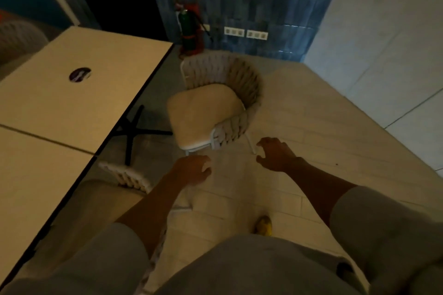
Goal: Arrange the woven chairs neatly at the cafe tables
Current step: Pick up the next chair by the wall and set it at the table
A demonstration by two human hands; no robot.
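**Both hands free, short of the chair**

A pale floor (311, 127) runs from the person's feet to a blue tiled wall (263, 2). Along the left stand two light tables, the far table (100, 112) and the near table (31, 187), set edge to edge with a thin seam between them. A black cross base (134, 130) shows on the floor under the far table's edge.

The far chair (242, 79), woven and round-backed, with a cream cushion (203, 115), stands on the floor just right of the far table, apart from its edge. Its seat faces roughly toward the table and the person. The near chair (124, 176) sits at the lower left, partly under the near table, with only its woven arm and some of its seat in view.

A dark fire extinguisher (188, 29) stands at the foot of the tiled wall, with a row of sockets (245, 33) to its right. A dark round sticker (80, 74) lies on the far table.

The left hand (196, 169) hangs over the floor, fingers loosely curled, holding nothing, just short of the far chair's front corner. The right hand (273, 154) is spread with bent fingers, also holding nothing, near the far chair's arm but not touching it. A yellow shoe (263, 225) shows below.
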